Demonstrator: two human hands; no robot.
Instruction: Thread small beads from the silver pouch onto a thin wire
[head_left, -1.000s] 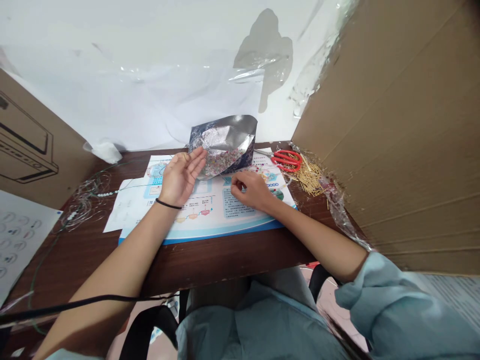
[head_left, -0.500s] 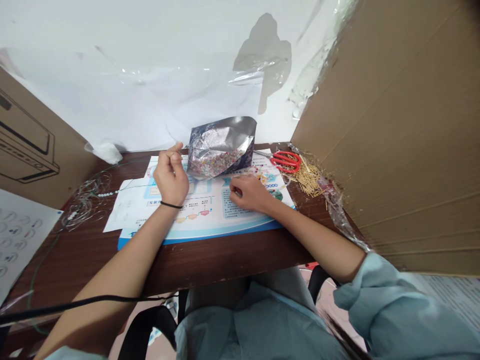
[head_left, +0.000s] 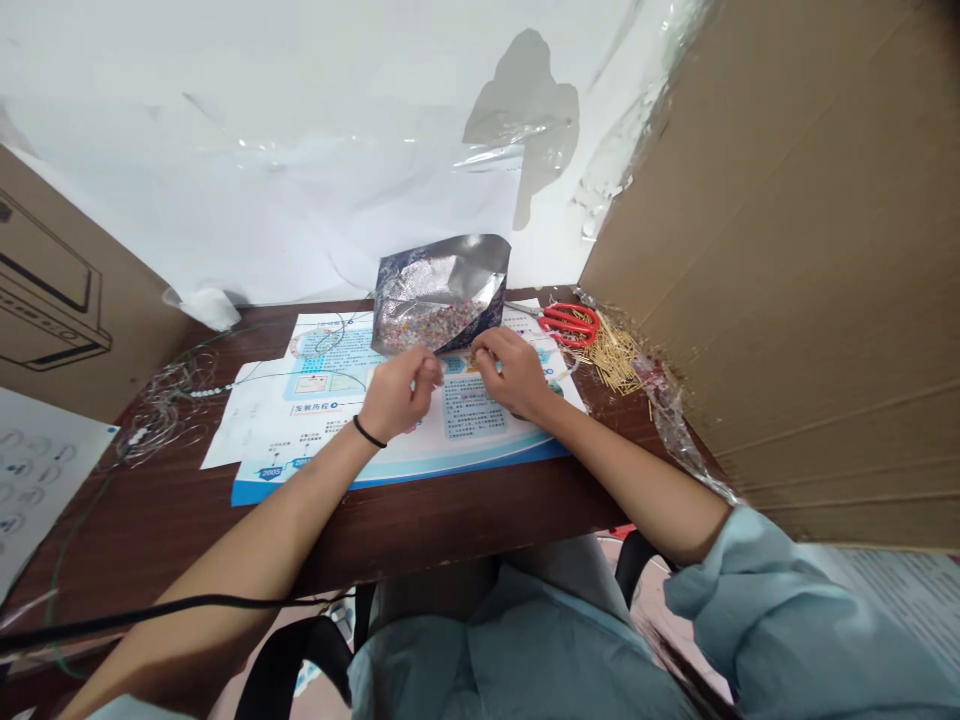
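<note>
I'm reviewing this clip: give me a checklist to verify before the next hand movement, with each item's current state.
1. Pouch mouth open: ok.
2. Beads visible inside it: ok.
3. Anything held in the left hand: cannot tell, too small to make out.
4. Anything held in the right hand: cannot tell, same reason.
5. Red-handled scissors apart from both hands: ok.
6. Thread at the left free of tangles: not ok, heaped in loose loops.

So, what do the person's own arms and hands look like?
Left hand: ungloved, with a thin black band at the wrist. Right hand: ungloved. A rumpled blue-green sleeve ends near the right elbow; a black cord crosses the left forearm.
</note>
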